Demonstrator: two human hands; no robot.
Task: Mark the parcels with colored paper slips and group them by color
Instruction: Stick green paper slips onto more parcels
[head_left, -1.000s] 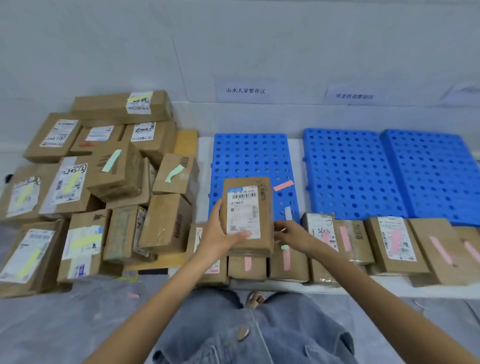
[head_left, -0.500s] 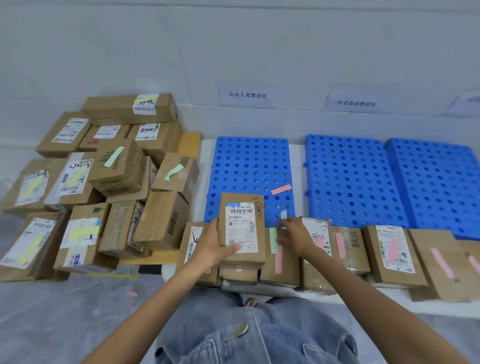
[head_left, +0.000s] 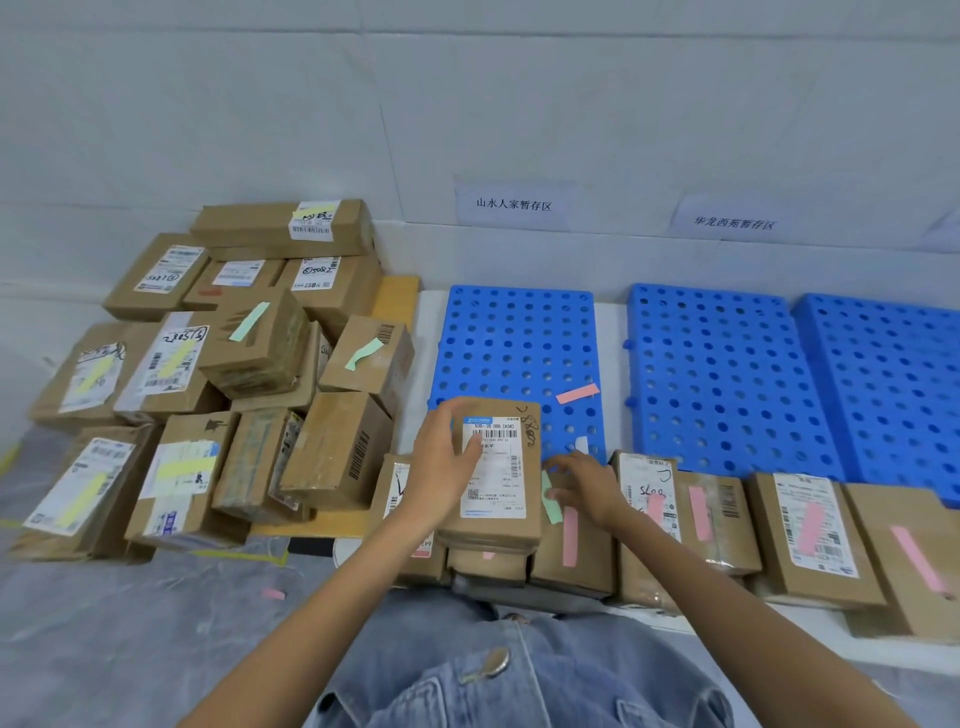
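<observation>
A flat brown parcel (head_left: 501, 512) with a white shipping label lies on top of a short stack at the near edge of the platform. My left hand (head_left: 441, 465) grips its left side, thumb across the label. Just right of it, a green paper slip (head_left: 551, 499) lies against the parcel's right edge, over a neighbouring parcel (head_left: 571, 551) that carries a pink slip. My right hand (head_left: 584, 483) has its fingertips at the green slip's upper end and seems to pinch it.
A pile of parcels (head_left: 218, 384) with green and yellow slips fills the left. Parcels with pink slips (head_left: 805, 530) line the front right. Behind them lie blue perforated pallets (head_left: 727, 374); a loose pink slip (head_left: 576, 393) lies on the left pallet. Another pink slip (head_left: 272, 594) is on the floor.
My left hand has lowered the labelled parcel from in front of me onto the stack. My right hand has shifted slightly, and the green slip now shows beside the parcel.
</observation>
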